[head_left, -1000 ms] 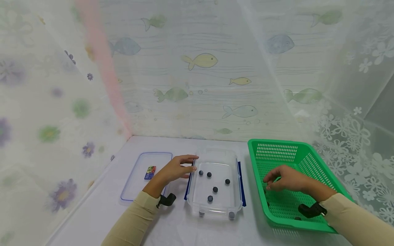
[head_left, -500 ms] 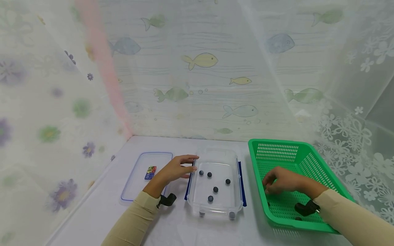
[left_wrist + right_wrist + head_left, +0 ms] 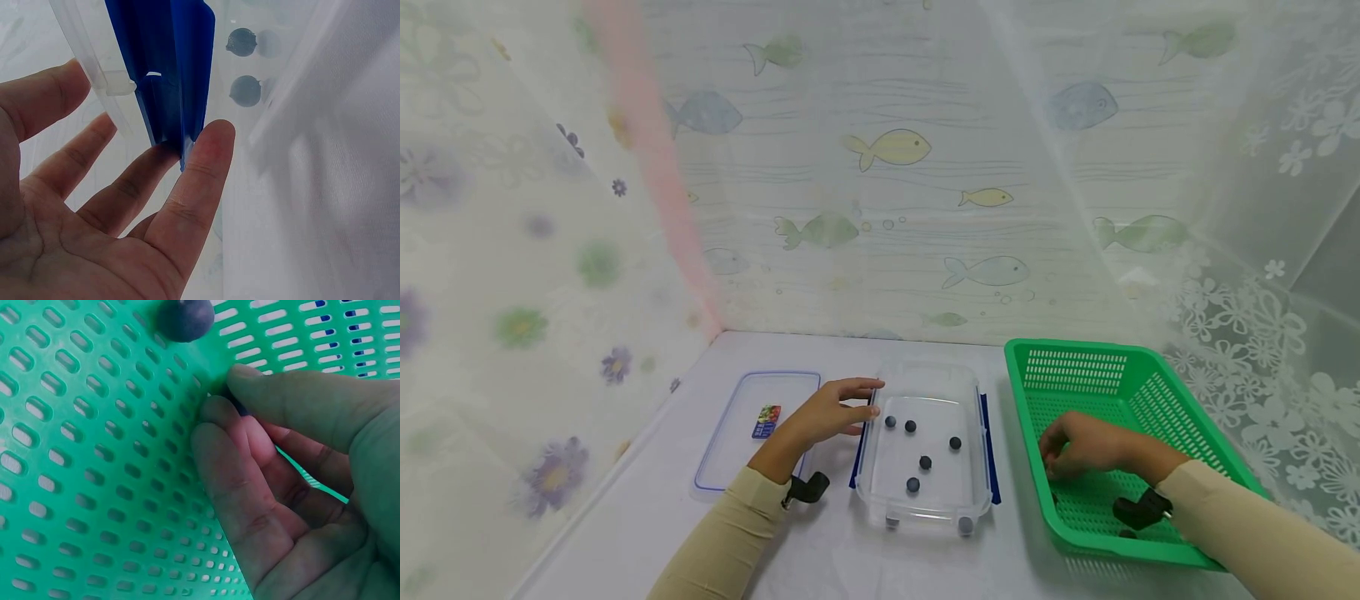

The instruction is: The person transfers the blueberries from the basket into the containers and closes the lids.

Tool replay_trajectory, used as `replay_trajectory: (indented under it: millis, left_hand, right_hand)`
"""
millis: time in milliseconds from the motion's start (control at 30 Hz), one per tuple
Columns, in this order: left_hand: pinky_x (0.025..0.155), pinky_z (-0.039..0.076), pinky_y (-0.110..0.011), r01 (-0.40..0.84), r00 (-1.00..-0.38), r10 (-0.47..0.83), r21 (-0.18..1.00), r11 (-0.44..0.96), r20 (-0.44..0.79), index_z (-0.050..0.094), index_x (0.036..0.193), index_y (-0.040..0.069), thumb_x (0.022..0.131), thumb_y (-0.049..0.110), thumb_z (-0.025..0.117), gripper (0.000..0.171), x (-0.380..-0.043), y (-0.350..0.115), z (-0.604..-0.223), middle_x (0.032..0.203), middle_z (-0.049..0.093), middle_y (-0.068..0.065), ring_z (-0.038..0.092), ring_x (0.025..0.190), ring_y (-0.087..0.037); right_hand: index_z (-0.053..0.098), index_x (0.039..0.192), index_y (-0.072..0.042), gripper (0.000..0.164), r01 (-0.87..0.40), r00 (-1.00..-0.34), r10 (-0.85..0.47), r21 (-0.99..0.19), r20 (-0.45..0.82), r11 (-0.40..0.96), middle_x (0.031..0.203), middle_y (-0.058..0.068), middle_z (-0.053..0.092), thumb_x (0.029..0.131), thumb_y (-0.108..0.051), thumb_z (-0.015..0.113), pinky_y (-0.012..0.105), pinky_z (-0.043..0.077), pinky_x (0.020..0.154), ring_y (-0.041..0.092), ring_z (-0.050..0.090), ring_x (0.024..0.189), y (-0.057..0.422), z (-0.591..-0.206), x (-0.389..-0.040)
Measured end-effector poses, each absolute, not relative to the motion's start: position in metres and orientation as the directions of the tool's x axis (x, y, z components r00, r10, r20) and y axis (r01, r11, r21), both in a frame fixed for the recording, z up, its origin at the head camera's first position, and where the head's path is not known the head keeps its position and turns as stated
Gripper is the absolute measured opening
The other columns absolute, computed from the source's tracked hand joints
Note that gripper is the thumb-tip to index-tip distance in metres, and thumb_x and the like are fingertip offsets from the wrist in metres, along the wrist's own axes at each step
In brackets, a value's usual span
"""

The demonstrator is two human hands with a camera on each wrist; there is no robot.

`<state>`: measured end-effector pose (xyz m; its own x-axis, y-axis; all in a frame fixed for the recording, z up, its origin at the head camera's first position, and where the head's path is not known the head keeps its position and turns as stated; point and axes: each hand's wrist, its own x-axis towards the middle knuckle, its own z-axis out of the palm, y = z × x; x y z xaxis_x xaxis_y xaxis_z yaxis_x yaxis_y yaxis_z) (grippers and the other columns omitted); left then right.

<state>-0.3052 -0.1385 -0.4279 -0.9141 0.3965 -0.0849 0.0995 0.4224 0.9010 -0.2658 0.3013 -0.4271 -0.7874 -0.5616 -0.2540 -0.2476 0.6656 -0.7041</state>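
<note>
My left hand (image 3: 833,410) rests with loosely spread fingers at the left side of a clear plastic box (image 3: 936,508). Its fingertips lie by the blue side clip (image 3: 194,69). Several blueberries (image 3: 925,462) lie spread over the box floor. Inside the green basket (image 3: 1180,546), near its left wall, my right hand (image 3: 1093,446) reaches down. In the right wrist view its thumb and fingers pinch a dark blueberry (image 3: 235,405), mostly hidden by the fingertips. Another blueberry (image 3: 186,319) sits on the basket floor close by.
A clear lid with a blue rim (image 3: 707,487) and a colourful label (image 3: 766,422) lies flat left of the box. All stand on a white-covered table (image 3: 805,554). Printed curtains (image 3: 850,292) enclose the back and sides.
My right hand has moved a little lower and left in the basket, and its thumb and fingers have closed together on a blueberry. The left hand and the box stay put.
</note>
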Motion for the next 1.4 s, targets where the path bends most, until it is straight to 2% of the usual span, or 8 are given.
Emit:
replay_trajectory:
  millis: [300,700,833,1033,1167,1267,1400]
  left_hand:
    - [0.090,0.064,-0.040,0.104,-0.911,0.404,0.904,0.415,-0.081,0.062,0.142,0.034,0.095,0.035,0.077,0.050,-0.305,-0.140,-0.428,0.154,0.053,-0.011,0.066,0.124,-0.028]
    - [0.090,0.064,-0.040,0.095,-0.910,0.406,0.908,0.408,-0.087,0.062,0.142,0.033,0.097,0.027,0.074,0.047,-0.308,-0.140,-0.430,0.154,0.052,-0.012,0.066,0.124,-0.028]
    - [0.090,0.064,-0.041,0.096,-0.909,0.409,0.912,0.398,-0.083,0.062,0.142,0.031,0.098,0.025,0.074,0.046,-0.308,-0.140,-0.430,0.154,0.053,-0.012,0.066,0.124,-0.028]
    - [0.090,0.064,-0.040,0.095,-0.911,0.404,0.912,0.399,-0.082,0.063,0.142,0.032,0.095,0.032,0.077,0.049,-0.308,-0.140,-0.430,0.154,0.053,-0.012,0.067,0.123,-0.028]
    - [0.090,0.064,-0.039,0.098,-0.909,0.409,0.909,0.406,-0.085,0.062,0.142,0.033,0.094,0.034,0.077,0.050,-0.307,-0.140,-0.429,0.154,0.053,-0.011,0.067,0.124,-0.027]
    - [0.090,0.064,-0.039,0.103,-0.907,0.412,0.908,0.407,-0.082,0.062,0.143,0.032,0.094,0.035,0.077,0.051,-0.307,-0.140,-0.429,0.155,0.052,-0.012,0.066,0.124,-0.028]
    - [0.090,0.064,-0.040,0.102,-0.908,0.412,0.910,0.401,-0.080,0.062,0.143,0.031,0.095,0.034,0.077,0.050,-0.307,-0.140,-0.429,0.154,0.052,-0.013,0.066,0.124,-0.028]
  right_hand:
    - [0.076,0.098,-0.009,0.014,-0.254,-0.800,-0.554,-0.707,-0.230,0.660,0.091,0.006,0.072,0.084,-0.004,0.074,0.032,0.059,0.063,0.018,0.065,0.078,0.302,-0.421,-0.266]
    - [0.074,0.112,-0.001,0.024,-0.213,-0.824,-0.532,-0.763,-0.196,0.611,0.099,0.008,0.074,0.088,-0.006,0.074,0.032,0.061,0.073,0.019,0.069,0.089,0.304,-0.407,-0.264]
    - [0.073,0.117,0.002,0.029,-0.204,-0.832,-0.524,-0.775,-0.185,0.598,0.103,0.010,0.075,0.091,-0.009,0.074,0.034,0.062,0.074,0.023,0.071,0.091,0.304,-0.401,-0.263]
    - [0.071,0.122,0.002,0.032,-0.193,-0.855,-0.494,-0.784,-0.161,0.590,0.115,0.017,0.073,0.095,-0.015,0.074,0.042,0.065,0.078,0.033,0.074,0.095,0.305,-0.391,-0.260]
    - [0.071,0.122,0.001,0.034,-0.189,-0.867,-0.474,-0.782,-0.151,0.594,0.120,0.018,0.072,0.095,-0.019,0.075,0.047,0.064,0.082,0.035,0.074,0.098,0.305,-0.383,-0.258]
    - [0.071,0.122,0.001,0.035,-0.202,-0.871,-0.472,-0.777,-0.136,0.596,0.120,0.017,0.072,0.095,-0.021,0.076,0.046,0.064,0.084,0.037,0.073,0.101,0.304,-0.377,-0.258]
    - [0.071,0.122,0.000,0.035,-0.223,-0.872,-0.476,-0.771,-0.116,0.596,0.120,0.018,0.073,0.096,-0.023,0.075,0.037,0.064,0.084,0.038,0.072,0.103,0.304,-0.370,-0.258]
